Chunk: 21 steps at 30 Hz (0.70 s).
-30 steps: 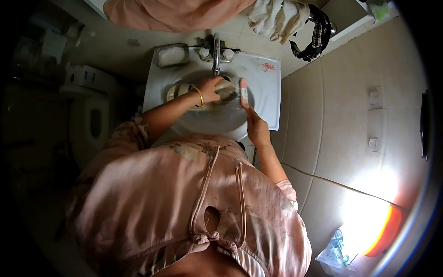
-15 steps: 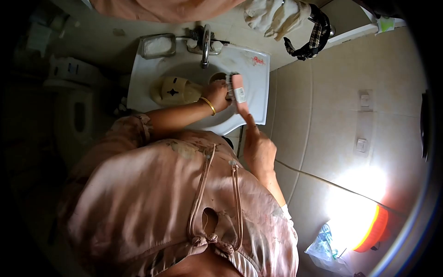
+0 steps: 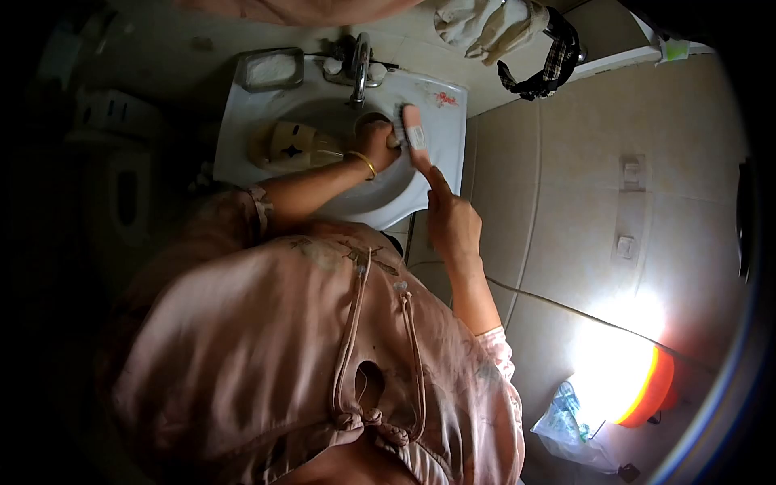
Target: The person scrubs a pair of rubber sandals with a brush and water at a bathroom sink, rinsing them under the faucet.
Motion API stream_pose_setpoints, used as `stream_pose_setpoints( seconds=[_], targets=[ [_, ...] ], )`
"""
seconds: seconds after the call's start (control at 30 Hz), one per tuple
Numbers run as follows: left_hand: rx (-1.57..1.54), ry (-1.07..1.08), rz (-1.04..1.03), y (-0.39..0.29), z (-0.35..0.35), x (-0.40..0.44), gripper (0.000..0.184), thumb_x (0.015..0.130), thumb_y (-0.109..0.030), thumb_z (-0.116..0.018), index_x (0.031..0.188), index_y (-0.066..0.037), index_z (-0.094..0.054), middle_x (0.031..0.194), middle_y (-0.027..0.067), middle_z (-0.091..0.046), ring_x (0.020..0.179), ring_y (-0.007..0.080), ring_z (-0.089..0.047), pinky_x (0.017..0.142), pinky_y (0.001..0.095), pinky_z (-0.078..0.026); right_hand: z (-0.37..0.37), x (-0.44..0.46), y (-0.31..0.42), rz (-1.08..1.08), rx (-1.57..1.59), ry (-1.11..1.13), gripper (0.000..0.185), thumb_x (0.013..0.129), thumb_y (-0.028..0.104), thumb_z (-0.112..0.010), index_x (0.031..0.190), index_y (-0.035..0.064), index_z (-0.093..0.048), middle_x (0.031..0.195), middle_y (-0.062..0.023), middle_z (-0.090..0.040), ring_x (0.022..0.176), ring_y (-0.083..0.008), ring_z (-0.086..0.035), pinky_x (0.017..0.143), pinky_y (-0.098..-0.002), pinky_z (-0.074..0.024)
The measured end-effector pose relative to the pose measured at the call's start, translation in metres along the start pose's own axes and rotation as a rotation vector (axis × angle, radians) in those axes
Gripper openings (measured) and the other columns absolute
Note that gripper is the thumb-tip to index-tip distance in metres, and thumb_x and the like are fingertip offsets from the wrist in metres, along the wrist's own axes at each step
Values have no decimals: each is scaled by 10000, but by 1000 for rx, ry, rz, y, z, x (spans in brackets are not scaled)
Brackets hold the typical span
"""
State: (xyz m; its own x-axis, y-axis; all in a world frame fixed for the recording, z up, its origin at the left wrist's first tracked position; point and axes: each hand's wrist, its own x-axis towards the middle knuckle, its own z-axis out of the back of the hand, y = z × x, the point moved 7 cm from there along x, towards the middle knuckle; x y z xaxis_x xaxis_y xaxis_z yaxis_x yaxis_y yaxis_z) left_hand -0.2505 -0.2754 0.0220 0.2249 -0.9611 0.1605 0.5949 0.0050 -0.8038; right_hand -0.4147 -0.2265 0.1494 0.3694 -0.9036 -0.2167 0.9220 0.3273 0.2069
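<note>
My right hand (image 3: pixel 453 222) is closed round the handle of a pink brush (image 3: pixel 415 137) with grey bristles, its index finger stretched along the handle. The bristles face left, close to my left hand (image 3: pixel 377 145), which wears a gold bracelet (image 3: pixel 365 165). The fingers of my left hand are curled round a pale thing at the brush; most of it is hidden, so its kind is unclear. Left of that hand, a beige slipper-like thing (image 3: pixel 295 147) with a black star mark lies in the white washbasin (image 3: pixel 449 153).
A chrome tap (image 3: pixel 360 73) rises behind the basin, beside a soap dish (image 3: pixel 271 70) on its back left corner. Cloths (image 3: pixel 485 28) and a black headband (image 3: pixel 558 65) hang above. A toilet (image 3: pixel 125 186) stands left; a bright lamp (image 3: pixel 651 388) glows at lower right.
The brush and my right hand have moved forward, away from my body, along the thing in my left hand. The view has shifted slightly.
</note>
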Motion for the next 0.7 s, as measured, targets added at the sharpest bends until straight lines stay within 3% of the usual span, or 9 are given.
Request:
stream_pose_setpoints(
  seconds=[0.17,0.2,0.3,0.33,0.37,0.43,0.47,0.53,0.7],
  targets=[
    [-235,-26,156,17,20,11,276,665,-145,-682,890,-12,-591,809,132,-628,721,255,-604,663,338,-470,-9,32,-1,11,138,-124,366,910,254,-446,1272,205,-450,755,-181,-646,705,-361,-631,609,-471,-489],
    [-283,-50,258,43,15,8,309,700,-184,-692,938,-11,-598,805,81,-645,693,201,-606,657,305,-477,-17,38,-4,-113,144,1,360,919,259,-430,1268,182,-473,880,-203,-647,832,-376,-619,718,-466,-487],
    [-460,-106,568,76,44,-9,273,712,-204,-700,904,-39,-596,741,27,-611,656,164,-582,589,296,-470,-96,48,-28,54,436,-62,357,930,249,-408,1266,157,-487,1028,-208,-619,974,-381,-574,827,-449,-457],
    [-450,-99,738,99,49,-19,284,730,-225,-705,946,-96,-575,779,13,-590,683,155,-573,525,288,-458,-92,37,-12,-23,513,15,356,936,241,-395,1263,138,-492,1121,-206,-581,1070,-376,-523,901,-429,-416],
    [-599,-142,859,116,49,-33,296,736,-226,-705,966,-108,-561,802,17,-585,695,155,-571,513,284,-457,-123,37,-13,124,519,-108,377,938,223,-393,1310,182,-436,1080,-215,-595,994,-395,-558,840,-458,-443],
    [-902,-216,1085,143,40,-58,324,748,-228,-706,1006,-132,-534,846,24,-577,720,156,-565,490,278,-454,-129,28,20,25,447,91,434,939,208,-389,1367,251,-337,993,-225,-618,891,-419,-585,768,-487,-463],
    [-998,-178,1087,175,29,-66,428,762,-210,-702,1113,-176,-461,971,21,-560,765,191,-571,508,305,-486,-128,25,39,53,416,143,462,936,194,-389,1381,277,-297,937,-227,-626,839,-421,-593,727,-496,-466],
    [-947,-199,1045,161,46,-68,515,765,-193,-699,1187,-204,-405,1037,21,-537,795,215,-571,512,321,-495,-122,22,69,156,366,159,483,924,186,-391,1384,294,-288,823,-216,-641,761,-410,-612,664,-497,-472],
    [-721,-238,1056,142,59,-65,678,768,-152,-680,1312,-253,-289,1170,42,-468,899,251,-550,526,348,-522,-134,54,38,-4,227,200,441,916,241,-396,1353,252,-347,848,-198,-651,785,-389,-623,680,-490,-478]
  ],
)
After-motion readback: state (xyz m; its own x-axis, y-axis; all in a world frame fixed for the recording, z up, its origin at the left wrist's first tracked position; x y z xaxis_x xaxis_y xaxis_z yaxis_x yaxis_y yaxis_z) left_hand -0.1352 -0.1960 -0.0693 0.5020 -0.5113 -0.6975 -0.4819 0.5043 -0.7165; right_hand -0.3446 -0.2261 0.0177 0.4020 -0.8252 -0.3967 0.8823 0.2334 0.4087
